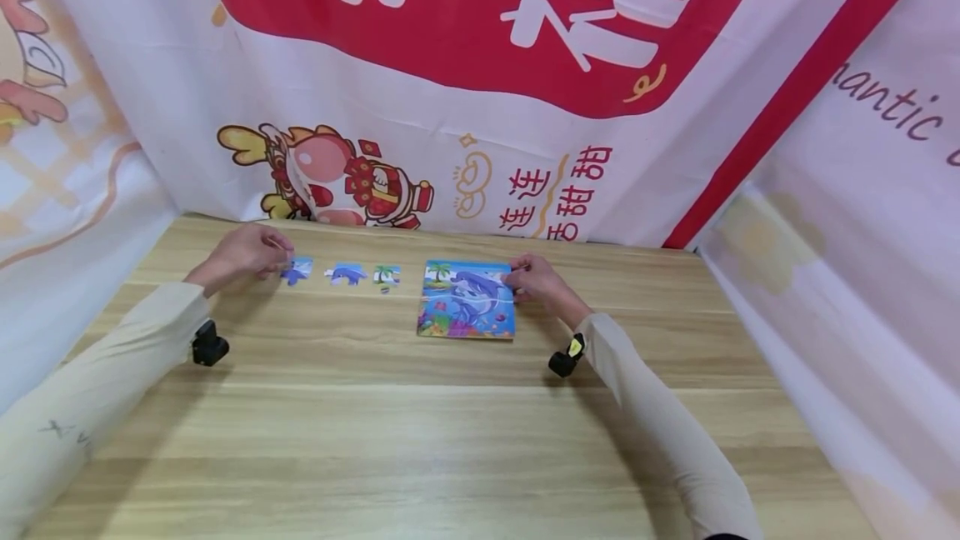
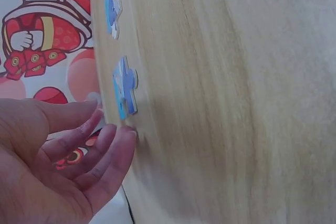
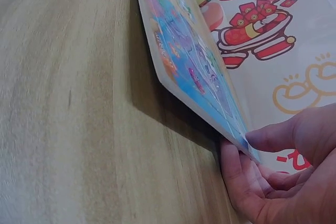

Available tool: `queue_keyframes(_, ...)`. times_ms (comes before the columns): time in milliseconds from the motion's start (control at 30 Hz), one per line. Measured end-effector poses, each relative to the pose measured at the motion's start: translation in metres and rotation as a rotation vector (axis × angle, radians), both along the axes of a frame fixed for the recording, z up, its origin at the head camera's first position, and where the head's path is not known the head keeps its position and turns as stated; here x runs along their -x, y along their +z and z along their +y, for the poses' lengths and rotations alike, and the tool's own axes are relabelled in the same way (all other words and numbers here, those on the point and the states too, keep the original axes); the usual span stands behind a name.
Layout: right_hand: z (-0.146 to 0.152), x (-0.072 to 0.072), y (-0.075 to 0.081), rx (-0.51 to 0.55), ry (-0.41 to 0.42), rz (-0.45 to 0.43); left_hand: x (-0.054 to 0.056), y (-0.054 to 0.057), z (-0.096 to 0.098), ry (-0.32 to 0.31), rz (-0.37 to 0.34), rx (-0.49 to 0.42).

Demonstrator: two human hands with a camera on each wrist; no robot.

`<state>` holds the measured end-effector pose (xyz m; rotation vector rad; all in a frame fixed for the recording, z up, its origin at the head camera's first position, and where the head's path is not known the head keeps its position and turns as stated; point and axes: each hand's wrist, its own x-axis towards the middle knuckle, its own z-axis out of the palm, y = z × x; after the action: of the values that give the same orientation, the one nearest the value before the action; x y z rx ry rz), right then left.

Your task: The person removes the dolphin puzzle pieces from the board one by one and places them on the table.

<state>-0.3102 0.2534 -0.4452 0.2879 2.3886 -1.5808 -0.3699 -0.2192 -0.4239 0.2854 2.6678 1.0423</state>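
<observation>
My right hand (image 1: 538, 280) pinches the right edge of a puzzle board (image 1: 467, 302) printed with dolphins, thumb on top and fingers underneath. In the right wrist view that edge of the board (image 3: 194, 72) is tilted up off the table. My left hand (image 1: 250, 252) is beside the leftmost blue puzzle piece (image 1: 299, 268), its fingers loosely bent. The left wrist view shows the fingertips just short of that piece (image 2: 125, 88), with nothing between them. To its right lie a dolphin puzzle piece (image 1: 348, 274) and a palm-tree puzzle piece (image 1: 387, 275).
The wooden table (image 1: 420, 440) stretches toward me. A printed cloth (image 1: 360, 107) hangs along its back edge, and more cloth (image 1: 847, 273) hangs on the right. Small black cameras are strapped to both wrists.
</observation>
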Motion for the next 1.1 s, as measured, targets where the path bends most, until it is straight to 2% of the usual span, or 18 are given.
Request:
queue_keyframes(167,-0.002,0.0,0.001,0.026,-0.017,0.0,-0.006,0.004,0.009,-0.013,0.091,0.051)
queue_keyframes(400,-0.004,0.002,-0.002,0.038,-0.055,-0.002,-0.009,0.006,0.035,-0.032,0.162,0.03)
queue_keyframes(500,-0.003,0.003,0.001,0.0,-0.029,-0.012,-0.008,0.008,0.049,-0.047,0.175,-0.006)
queue_keyframes(733,-0.008,0.002,0.006,-0.101,0.045,-0.032,-0.011,0.01,0.08,-0.132,0.24,-0.061)
queue_keyframes(867,-0.015,0.0,0.004,-0.17,0.063,-0.023,-0.014,0.007,0.096,-0.208,0.242,-0.109)
queue_keyframes(1000,-0.021,-0.002,0.0,-0.219,0.054,0.021,-0.017,0.004,0.113,-0.286,0.179,-0.184)
queue_keyframes(1100,-0.025,-0.005,-0.001,-0.276,0.055,0.057,-0.021,0.004,0.127,-0.32,0.127,-0.238)
